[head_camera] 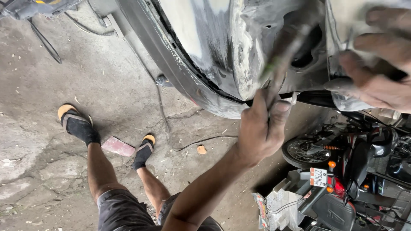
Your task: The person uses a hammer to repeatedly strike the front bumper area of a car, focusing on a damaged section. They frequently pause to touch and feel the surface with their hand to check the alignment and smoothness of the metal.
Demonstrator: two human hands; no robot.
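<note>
A dented, sanded car body panel (214, 47), grey and dark with bare patches, fills the top of the view. My left hand (261, 130) reaches up from the bottom centre, shut on a long dark tool (280, 60) with a green mark. The tool is blurred by motion and points up against the panel near a dark hole (306, 55). My right hand (376, 72) comes in from the right edge. Its fingers curl over the panel's torn edge (338, 85). My legs and black-and-yellow sandals (77, 124) stand on the concrete floor at lower left.
A parked motorcycle (342, 171) with a red tail light stands at lower right. A pink brick fragment (117, 146) lies between my feet. A thin cable (188, 143) runs across the cracked concrete, with a small stone (201, 149) beside it. More cables and a tool lie at top left.
</note>
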